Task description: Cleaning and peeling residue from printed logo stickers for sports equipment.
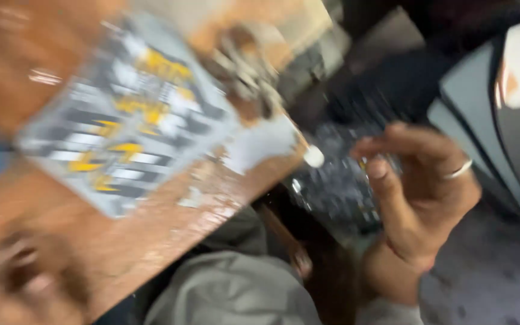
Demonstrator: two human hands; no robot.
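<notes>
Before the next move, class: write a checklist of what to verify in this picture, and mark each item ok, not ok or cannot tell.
1. Picture sharp enough to judge: not ok, heavily blurred.
2. Right hand in view: ok, raised beside the table edge, fingers curled, ring on one finger.
3. Right hand holding something: cannot tell.
4. Left hand in view: ok, a blur at the lower left on the wooden table; grip cannot tell.
5. Grey and yellow printed sheet lying flat on the table: ok.

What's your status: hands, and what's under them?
Right hand raised off the table edge, fingers curled, ring on; grip unclear. Left hand a blur at the wooden table. Grey-yellow printed sheet lies flat, untouched.
</notes>
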